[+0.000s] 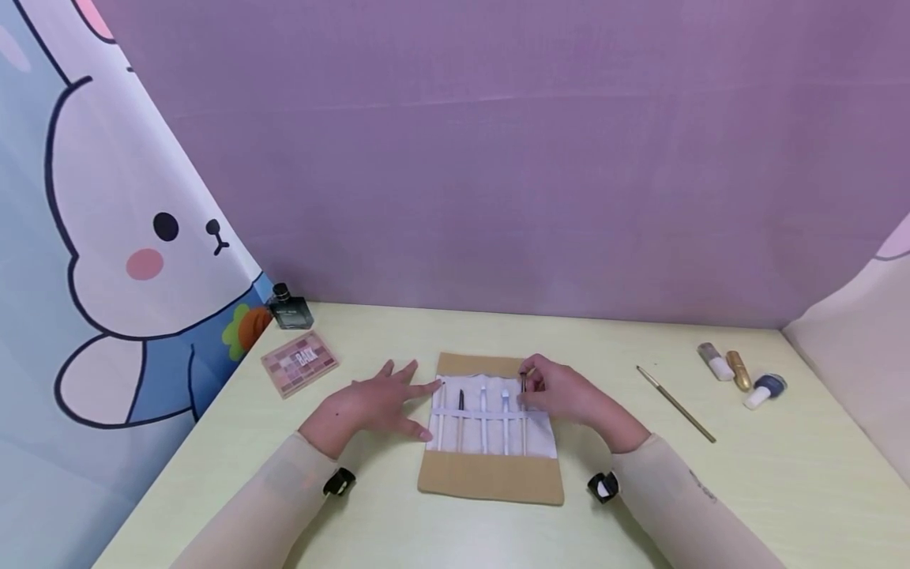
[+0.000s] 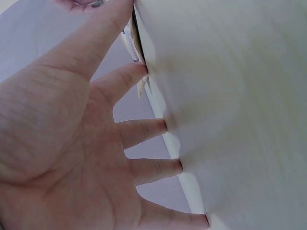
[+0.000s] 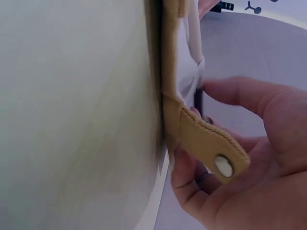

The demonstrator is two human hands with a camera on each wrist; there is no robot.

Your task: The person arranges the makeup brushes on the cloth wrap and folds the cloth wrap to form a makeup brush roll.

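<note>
A tan brush roll (image 1: pixel 490 478) lies unrolled mid-table, its white lining (image 1: pixel 543 442) holding several brushes (image 1: pixel 483 415) under a band. My left hand (image 1: pixel 415 395) lies flat with fingers spread, fingertips at the roll's left edge; in the left wrist view its fingertips (image 2: pixel 160 127) press the table beside the roll's edge (image 2: pixel 138 48). My right hand (image 1: pixel 529 385) pinches the top of the rightmost brush (image 1: pixel 524 411). In the right wrist view its fingers (image 3: pixel 230 93) curl by the dark brush (image 3: pixel 199 100) and the roll's tan strap with a snap (image 3: pixel 223 165).
A dark perfume bottle (image 1: pixel 289 310) and a pink eyeshadow palette (image 1: pixel 299 362) sit at the back left. A long thin brush (image 1: pixel 675 404) and three small bottles (image 1: pixel 739 371) lie to the right. Backdrop walls close in the pale green table (image 1: pixel 782 474).
</note>
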